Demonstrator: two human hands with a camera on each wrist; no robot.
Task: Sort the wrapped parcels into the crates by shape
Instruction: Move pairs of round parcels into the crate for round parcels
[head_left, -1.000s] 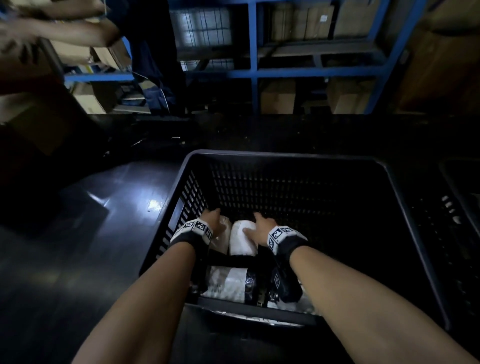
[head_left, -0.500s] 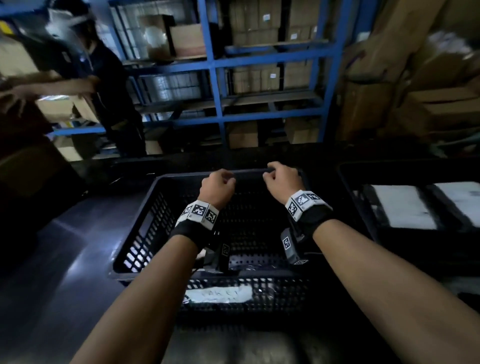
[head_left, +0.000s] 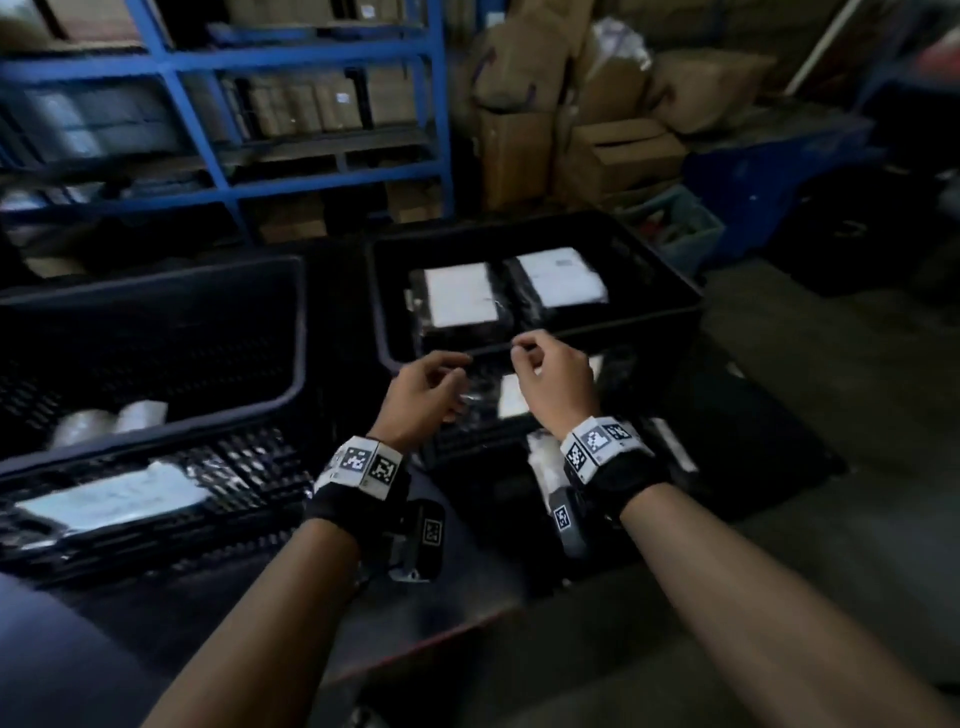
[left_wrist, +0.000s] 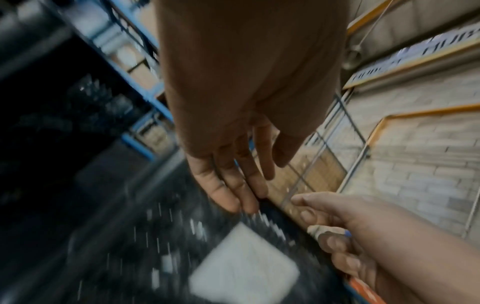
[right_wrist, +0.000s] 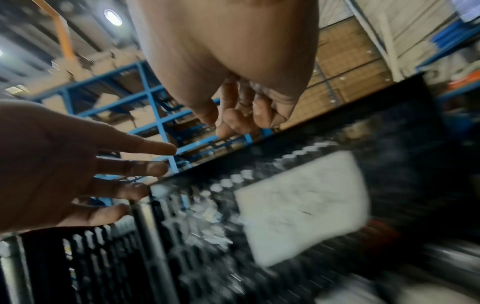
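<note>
— Both of our hands have come out of the left crate (head_left: 156, 332), where a second ago they lay on the rounded parcels (head_left: 111, 423), and now hang over the near rim of the right crate (head_left: 540, 234).

— Holding anything?

— Nothing. Our left hand (head_left: 423, 397) has its fingers loosely bent; our right hand (head_left: 553, 387) is more curled, thumb and forefinger nearly meeting, yet empty. The wrist views show bare fingers over blurred black lattice and one white flat parcel (right_wrist: 301, 207).

— Where do the parcels lie?

— Two flat parcels (head_left: 460, 301) sit side by side in the right crate, close to its walls. The rounded ones rest at the near end of the left crate, whose far end is dark and open. Another wrapped parcel (head_left: 111, 499) lies in front of that crate's near wall.

— Room to move?

— A narrow gap parts the two crates. Blue shelving (head_left: 208, 119) and cardboard boxes (head_left: 613, 150) stand close behind; bare floor (head_left: 831, 364) opens to our right.
</note>
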